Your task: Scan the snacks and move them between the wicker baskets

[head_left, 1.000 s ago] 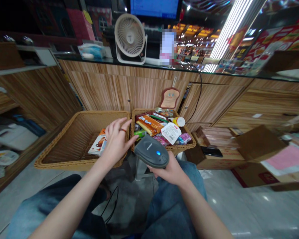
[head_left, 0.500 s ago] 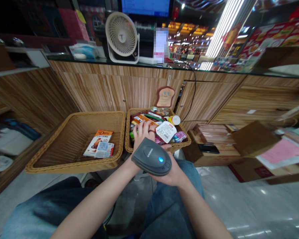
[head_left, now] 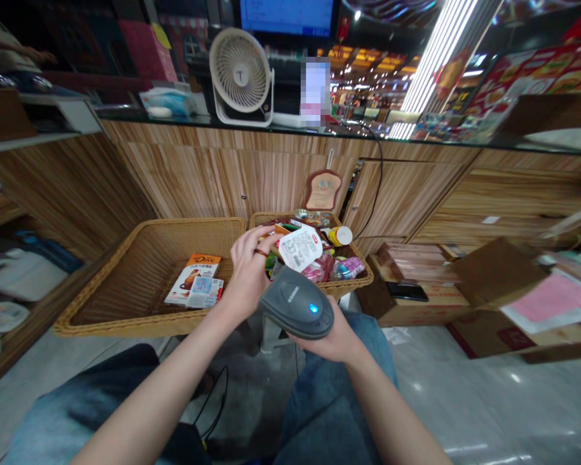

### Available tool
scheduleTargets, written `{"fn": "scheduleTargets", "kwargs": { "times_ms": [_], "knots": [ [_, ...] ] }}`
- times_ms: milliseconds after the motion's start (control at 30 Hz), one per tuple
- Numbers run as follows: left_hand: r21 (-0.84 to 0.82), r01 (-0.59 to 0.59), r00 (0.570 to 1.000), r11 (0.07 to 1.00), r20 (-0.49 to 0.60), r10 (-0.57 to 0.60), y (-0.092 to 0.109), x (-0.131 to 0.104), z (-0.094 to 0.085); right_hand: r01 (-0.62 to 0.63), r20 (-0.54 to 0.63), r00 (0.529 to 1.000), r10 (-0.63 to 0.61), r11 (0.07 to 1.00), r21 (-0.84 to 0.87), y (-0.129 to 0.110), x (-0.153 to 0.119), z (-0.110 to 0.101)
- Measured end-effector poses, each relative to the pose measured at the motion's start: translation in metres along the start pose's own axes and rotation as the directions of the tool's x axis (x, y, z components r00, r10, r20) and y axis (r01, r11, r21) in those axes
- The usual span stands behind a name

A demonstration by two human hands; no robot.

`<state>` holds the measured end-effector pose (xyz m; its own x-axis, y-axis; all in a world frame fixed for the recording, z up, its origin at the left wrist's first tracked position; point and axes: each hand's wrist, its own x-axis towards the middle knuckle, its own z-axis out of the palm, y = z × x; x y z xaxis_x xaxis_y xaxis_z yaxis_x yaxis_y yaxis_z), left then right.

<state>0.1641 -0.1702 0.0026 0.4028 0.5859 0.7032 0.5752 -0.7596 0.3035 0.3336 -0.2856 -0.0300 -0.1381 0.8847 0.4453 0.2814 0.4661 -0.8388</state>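
Note:
A white package with a printed label and barcode [head_left: 300,248] is pinched in my left hand [head_left: 250,268], over the right wicker basket [head_left: 368,276]. My right hand [head_left: 336,337] is wrapped round a dark grey barcode scanner [head_left: 297,305] with a blue light on top; its head is close to my left wrist. Mixed packaged goods fill the right basket, among them a yellow container with a white lid [head_left: 340,236] and a purple packet [head_left: 349,267]. In the left wicker basket [head_left: 150,328] lie an orange and white Dove box [head_left: 193,278] and a smaller packet [head_left: 205,292].
Behind the baskets a wooden counter [head_left: 188,168] carries a white fan [head_left: 241,74] and a monitor [head_left: 286,16]. A toast-shaped plush [head_left: 323,190] hangs on its front. Open cardboard boxes [head_left: 489,271] and a dark phone [head_left: 407,292] are at right. Part of a person shows at upper left.
My left hand has moved left and now holds the white package, which lay at the basket's middle before. The scanner has barely moved. Part of a person has appeared at upper left.

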Motion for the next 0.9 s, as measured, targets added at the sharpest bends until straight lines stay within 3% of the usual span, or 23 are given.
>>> {"fn": "scheduleTargets", "kwargs": {
  "times_ms": [133, 267, 500, 633, 900],
  "knots": [
    [0.038, -0.024, 1.0, 0.999, 0.004, 0.024, -0.029, -0.01, -0.036, -0.078, 0.007, 0.997, 0.077, 0.996, 0.033, -0.005, 0.001, 0.001],
    [0.117, 0.038, 0.999, 0.992, 0.021, -0.041, -0.059, -0.024, -0.052, -0.141, 0.055, 0.989, 0.138, 0.989, 0.05, -0.008, 0.004, 0.0],
    [0.214, 0.078, 0.997, 0.974, 0.005, -0.081, -0.09, -0.039, -0.051, -0.253, 0.049, 0.967, 0.251, 0.967, 0.033, -0.008, 0.014, 0.005],
    [0.25, 0.119, 0.992, 0.961, 0.009, -0.125, -0.092, -0.041, -0.047, -0.325, 0.047, 0.945, 0.324, 0.945, 0.034, -0.005, 0.016, 0.008],
    [0.257, 0.157, 0.987, 0.954, -0.002, -0.162, -0.091, -0.041, -0.045, -0.358, 0.074, 0.932, 0.355, 0.934, 0.022, -0.002, 0.016, 0.009]
  ]
}}
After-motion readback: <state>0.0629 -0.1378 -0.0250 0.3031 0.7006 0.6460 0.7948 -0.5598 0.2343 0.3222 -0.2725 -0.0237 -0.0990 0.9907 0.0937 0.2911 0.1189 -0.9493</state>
